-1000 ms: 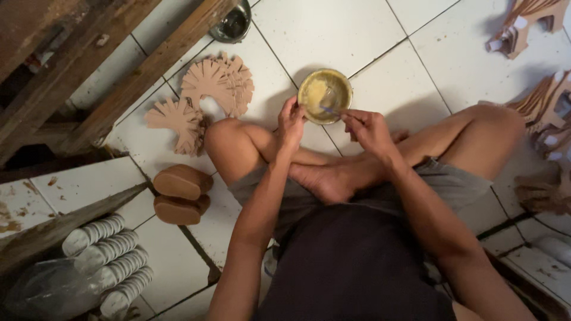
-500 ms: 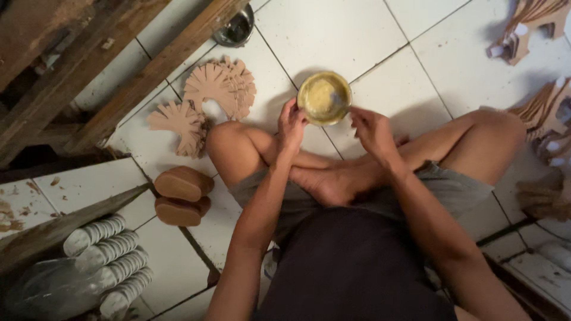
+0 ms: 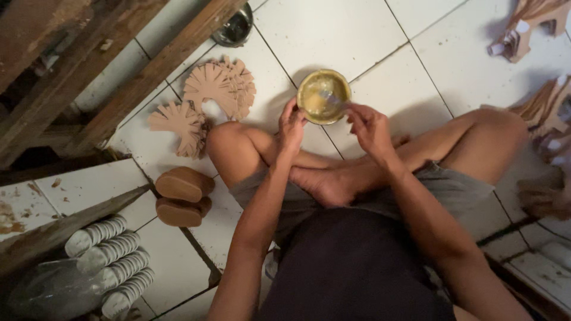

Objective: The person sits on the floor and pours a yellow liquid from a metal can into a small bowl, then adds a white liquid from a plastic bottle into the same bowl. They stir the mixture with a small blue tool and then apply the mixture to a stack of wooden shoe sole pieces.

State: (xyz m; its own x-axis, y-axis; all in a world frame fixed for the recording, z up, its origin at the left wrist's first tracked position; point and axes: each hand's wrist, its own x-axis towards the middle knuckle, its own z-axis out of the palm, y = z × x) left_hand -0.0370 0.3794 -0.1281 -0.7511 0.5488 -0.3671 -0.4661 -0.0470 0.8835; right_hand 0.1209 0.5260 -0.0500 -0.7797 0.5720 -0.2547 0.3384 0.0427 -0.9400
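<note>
Person cross-legged on white tiled floor point(image 3: 333, 35). Round yellow bowl point(image 3: 323, 96) on tile just beyond crossed shins. Left hand point(image 3: 292, 126) at bowl's near-left rim, fingers curled, pinching rim. Right hand point(image 3: 370, 126) at bowl's right, fingers pinched narrow on small brush point(image 3: 331, 98) reaching into bowl. Left of bowl: fan-shaped wooden cutouts point(image 3: 208, 98). Near-left of bowl: two brown oval blocks point(image 3: 183, 195). Beyond cutouts, upper left of bowl: dark metal dish point(image 3: 234, 27).

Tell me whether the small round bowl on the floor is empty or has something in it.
Not empty: the bowl shows yellowish contents inside. The left hand touches its rim; how full, cannot tell.
</note>
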